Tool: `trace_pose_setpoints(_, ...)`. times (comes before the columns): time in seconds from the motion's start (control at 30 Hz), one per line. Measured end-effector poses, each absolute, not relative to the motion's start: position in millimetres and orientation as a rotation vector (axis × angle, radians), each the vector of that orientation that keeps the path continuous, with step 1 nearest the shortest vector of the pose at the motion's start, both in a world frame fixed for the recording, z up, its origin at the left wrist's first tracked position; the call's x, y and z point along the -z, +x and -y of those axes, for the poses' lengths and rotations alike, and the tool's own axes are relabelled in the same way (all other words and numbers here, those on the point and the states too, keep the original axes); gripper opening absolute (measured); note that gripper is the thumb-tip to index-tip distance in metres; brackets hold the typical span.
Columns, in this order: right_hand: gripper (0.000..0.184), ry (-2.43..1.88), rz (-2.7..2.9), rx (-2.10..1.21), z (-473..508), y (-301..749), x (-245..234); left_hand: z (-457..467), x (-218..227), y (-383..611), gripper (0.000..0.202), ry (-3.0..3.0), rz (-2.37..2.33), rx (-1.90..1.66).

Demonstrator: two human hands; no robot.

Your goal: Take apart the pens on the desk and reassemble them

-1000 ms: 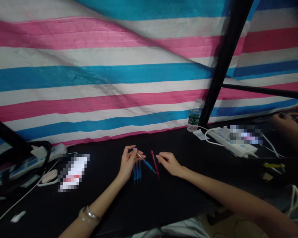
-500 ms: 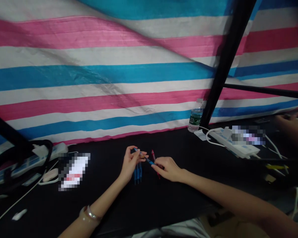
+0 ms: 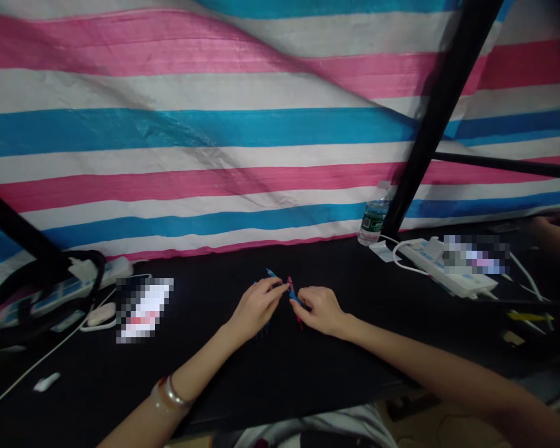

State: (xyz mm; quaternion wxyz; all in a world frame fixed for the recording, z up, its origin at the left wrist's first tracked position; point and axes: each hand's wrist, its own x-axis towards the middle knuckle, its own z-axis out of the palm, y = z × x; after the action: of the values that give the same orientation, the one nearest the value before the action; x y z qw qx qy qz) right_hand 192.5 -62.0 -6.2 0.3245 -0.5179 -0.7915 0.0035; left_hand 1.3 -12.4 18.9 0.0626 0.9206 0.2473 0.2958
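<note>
Pinching a thin blue pen with the left hand, fingers curled shut on its far part. Gripping the near end of the same pen with the right hand, fingertips closed on it too. Both hands close together, nearly touching, low over the middle of a black table. Blue pen tilted, held just above the table, with its far tip poking out past the left fingers toward a big striped sheet of pink, white and blue. Between the two hands, a red pen flat on the table, partly hidden by the right fingers. Under the left hand, more blue pens lying side by side, mostly covered and too dark to count. On the left wrist, a pale bangle. Far off to the left, a long power strip with a loop of black cable on top, and a small white thing near the table edge. Off to the right, a water bottle standing at the foot of a slanted black pole, and just beside it a white power strip with white cords. At the far right edge, another person's hand, well apart from the pens.
</note>
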Motion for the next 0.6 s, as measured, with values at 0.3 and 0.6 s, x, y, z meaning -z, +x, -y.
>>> trace_pose_setpoints(0.3,0.032,-1.251,2.182,0.185,67.4,189.2,7.9,12.7,-14.7,3.1,0.028,2.877,-0.644,-0.678)
trace_pose_setpoints(0.6,0.034,-1.105,2.233,-0.013,67.3,190.1,9.8,14.3,-14.5,4.1,0.027,2.927,-0.552,-0.531)
